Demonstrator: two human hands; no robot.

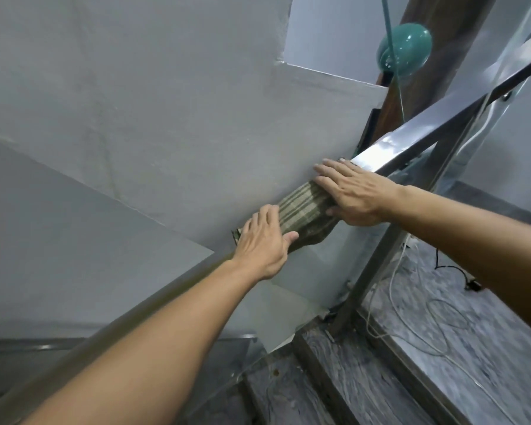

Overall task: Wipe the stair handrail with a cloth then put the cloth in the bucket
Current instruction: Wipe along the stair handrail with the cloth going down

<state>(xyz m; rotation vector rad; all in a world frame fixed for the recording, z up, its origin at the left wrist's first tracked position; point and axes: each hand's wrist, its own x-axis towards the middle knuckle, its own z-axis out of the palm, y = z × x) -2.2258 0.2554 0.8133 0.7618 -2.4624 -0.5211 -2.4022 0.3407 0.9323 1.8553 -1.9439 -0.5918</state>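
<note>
A shiny steel handrail [390, 147] runs diagonally from the lower left up to the upper right. A green-grey striped cloth [301, 210] is draped over the rail at the middle of the view, with one end hanging down on the near side. My left hand [262, 242] lies on the lower end of the cloth, thumb pressed against its side. My right hand [351, 191] lies flat on the upper end, fingers spread across the rail. No bucket is in view.
A grey wall fills the left and upper part of the view. A steel post [371, 265] and a glass panel stand under the rail. Marble steps [426, 348] with white and black cables lie at the lower right. A teal balloon [403, 49] hangs above.
</note>
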